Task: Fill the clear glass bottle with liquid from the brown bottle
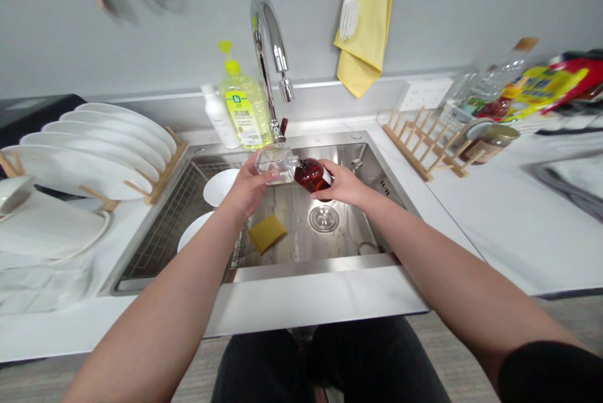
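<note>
Over the steel sink (292, 265), my left hand (245, 193) is closed around a clear square glass container (276, 161), held tilted under the faucet (268, 45). My right hand (346, 184) grips a dark red-brown bottle (311, 175), lying on its side with its neck pointing at the glass container's mouth. The two vessels touch or nearly touch above the drain (323, 218). No water is visibly running from the faucet.
A yellow sponge (266, 232) lies in the sink; two white bowls (219, 186) sit on the wire rack at left. White plates (94, 145) stand in a wooden rack. Soap bottle (242, 105), empty wooden rack (426, 145), a jar (494, 141) and packets are at right.
</note>
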A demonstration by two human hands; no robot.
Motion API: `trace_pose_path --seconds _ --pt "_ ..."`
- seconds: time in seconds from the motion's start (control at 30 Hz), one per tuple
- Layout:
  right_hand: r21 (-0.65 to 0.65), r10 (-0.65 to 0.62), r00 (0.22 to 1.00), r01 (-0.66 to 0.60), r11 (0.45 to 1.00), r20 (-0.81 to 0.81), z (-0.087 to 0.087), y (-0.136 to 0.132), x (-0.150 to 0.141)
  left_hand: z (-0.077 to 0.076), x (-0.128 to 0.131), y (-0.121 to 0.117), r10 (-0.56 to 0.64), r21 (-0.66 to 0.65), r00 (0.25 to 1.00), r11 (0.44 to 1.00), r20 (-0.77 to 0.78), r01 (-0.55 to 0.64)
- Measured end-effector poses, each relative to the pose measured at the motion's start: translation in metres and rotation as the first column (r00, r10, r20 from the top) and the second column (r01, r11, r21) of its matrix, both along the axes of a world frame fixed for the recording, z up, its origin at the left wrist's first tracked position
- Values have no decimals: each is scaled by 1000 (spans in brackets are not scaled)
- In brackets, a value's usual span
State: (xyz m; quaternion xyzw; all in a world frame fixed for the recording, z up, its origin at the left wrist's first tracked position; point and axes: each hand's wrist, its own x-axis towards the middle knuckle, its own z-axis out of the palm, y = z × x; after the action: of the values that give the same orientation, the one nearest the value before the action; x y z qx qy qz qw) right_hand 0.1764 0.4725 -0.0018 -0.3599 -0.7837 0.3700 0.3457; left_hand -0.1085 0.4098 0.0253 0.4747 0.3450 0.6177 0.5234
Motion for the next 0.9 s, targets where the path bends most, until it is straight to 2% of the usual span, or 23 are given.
trace_pose_path --seconds 0.9 --pt "-3 17 1000 -17 1000 25 0 -2 -1 2 -3 0 23 -9 999 1000 -35 -23"
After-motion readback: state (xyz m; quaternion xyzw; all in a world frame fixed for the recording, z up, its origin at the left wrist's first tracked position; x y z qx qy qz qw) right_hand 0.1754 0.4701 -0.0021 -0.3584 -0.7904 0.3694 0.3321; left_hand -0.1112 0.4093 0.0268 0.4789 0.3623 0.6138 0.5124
